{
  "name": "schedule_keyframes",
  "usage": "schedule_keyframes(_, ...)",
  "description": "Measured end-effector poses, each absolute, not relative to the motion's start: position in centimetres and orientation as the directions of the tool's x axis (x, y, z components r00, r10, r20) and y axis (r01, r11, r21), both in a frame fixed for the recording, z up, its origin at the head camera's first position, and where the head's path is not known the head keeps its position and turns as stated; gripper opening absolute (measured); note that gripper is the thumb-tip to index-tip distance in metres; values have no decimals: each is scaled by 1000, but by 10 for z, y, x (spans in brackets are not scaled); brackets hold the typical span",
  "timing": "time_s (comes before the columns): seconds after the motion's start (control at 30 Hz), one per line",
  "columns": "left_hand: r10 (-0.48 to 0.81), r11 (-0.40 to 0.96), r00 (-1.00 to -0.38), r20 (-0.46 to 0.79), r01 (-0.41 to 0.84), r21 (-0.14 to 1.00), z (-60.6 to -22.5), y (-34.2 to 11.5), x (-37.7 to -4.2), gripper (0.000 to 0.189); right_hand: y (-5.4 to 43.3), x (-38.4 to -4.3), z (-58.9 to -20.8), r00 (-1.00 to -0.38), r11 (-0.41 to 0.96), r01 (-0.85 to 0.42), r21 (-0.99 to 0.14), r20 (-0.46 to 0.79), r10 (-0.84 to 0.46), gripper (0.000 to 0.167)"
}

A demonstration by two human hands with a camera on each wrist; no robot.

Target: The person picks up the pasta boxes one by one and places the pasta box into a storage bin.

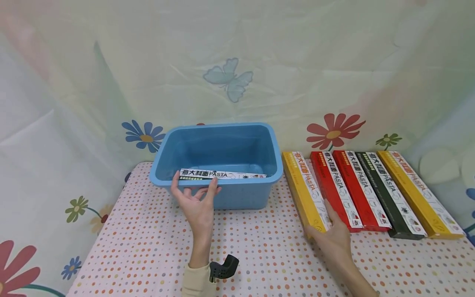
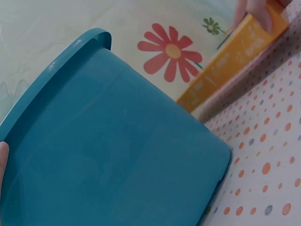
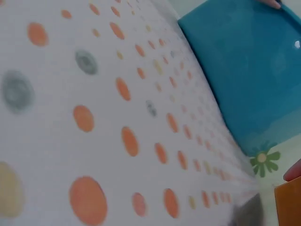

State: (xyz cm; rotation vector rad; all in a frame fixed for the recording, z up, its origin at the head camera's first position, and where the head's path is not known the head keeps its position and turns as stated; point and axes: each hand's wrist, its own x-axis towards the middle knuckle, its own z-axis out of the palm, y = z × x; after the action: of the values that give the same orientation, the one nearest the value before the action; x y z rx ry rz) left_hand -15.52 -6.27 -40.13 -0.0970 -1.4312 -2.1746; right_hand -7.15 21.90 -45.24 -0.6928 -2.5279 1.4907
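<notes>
A blue plastic basin [image 1: 241,196] stands on the dotted tablecloth. My left hand [image 1: 196,204] holds its front rim, with fingertips over the edge. Inside the basin, close to that rim, lies a pasta box [image 1: 222,175] with a white strip and a dark side; the rim hides its lower part. My right hand [image 1: 334,239] grips the near end of a yellow pasta box [image 1: 302,192] just right of the basin. In the left wrist view this yellow box [image 2: 230,61] slants, its near end raised off the cloth and its far end hidden behind the basin.
To the right lie two red pasta boxes [image 1: 332,187] [image 1: 360,187], a black pasta box [image 1: 389,196] and another yellow pasta box [image 1: 419,196], side by side. A flowered curtain [image 1: 259,82] hangs behind the table [image 1: 141,239].
</notes>
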Motion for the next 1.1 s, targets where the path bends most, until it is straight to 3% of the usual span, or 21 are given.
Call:
schedule_keyframes(0.27,-392,-296,-855,340,467,833,-402,-63,-155,93,250,-50,-416,-881,433,347,-832,-131,455,107)
schedule_keyframes(0.53,-384,-304,-858,339,465,832,-401,-63,-155,93,287,-45,-373,-935,666,-22,-746,251,250,101)
schedule_keyframes(0.77,-394,-289,-853,343,469,835,-402,-62,-156,94,290,-81,-325,-919,705,-290,-648,394,-15,108)
schedule_keyframes(1.1,-391,-272,-854,343,464,843,-403,-61,-155,95,242,-147,-271,-846,633,-532,-562,372,-382,99)
